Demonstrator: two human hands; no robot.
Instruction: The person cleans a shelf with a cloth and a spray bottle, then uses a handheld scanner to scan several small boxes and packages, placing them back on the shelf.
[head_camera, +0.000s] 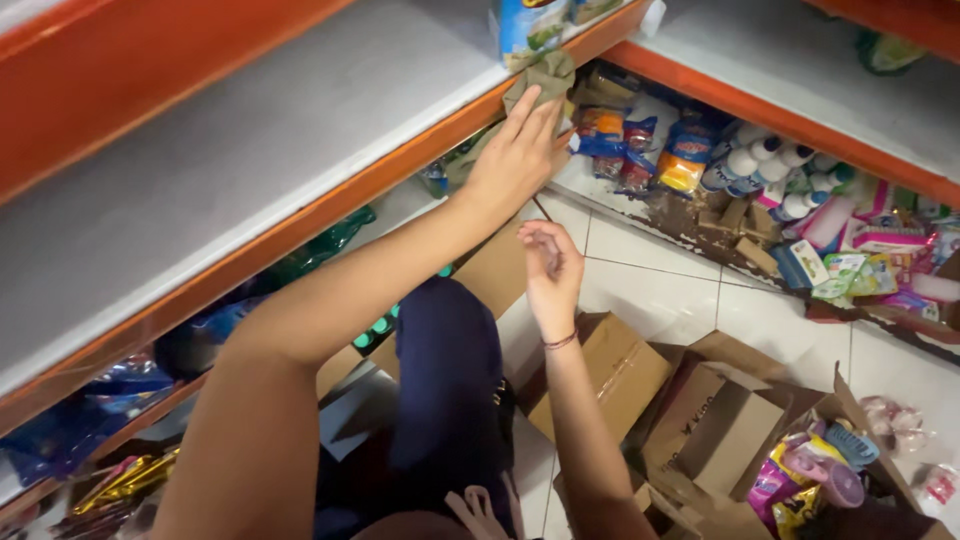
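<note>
**Cloth Pressed to Shelf Edge Amid Open Boxes**

An olive-brown cloth (543, 78) lay bunched on the orange front edge of a grey shelf (250, 150), pinned under the fingertips of the person's left hand (515, 155), whose fingers were stretched out flat against it rather than curled around it. The right hand (550, 265) hung just below and slightly right of the left, well clear of the cloth, its fingers loosely curled on nothing; a thin band circled its wrist. Directly above the cloth, one blue-and-white carton (527, 25) stood on the shelf. Right of both hands, the lowest shelf held a row of colourful snack packets (640, 145) and a cluster of white-capped bottles (765, 165), too crowded to count exactly. Below the right hand, three brown cardboard boxes (720, 420) sat open on the white tiled floor (660, 280); the one farthest right held pink and yellow packets and a pink-lidded container (825, 475), while what the other two contained could not be seen.
</note>
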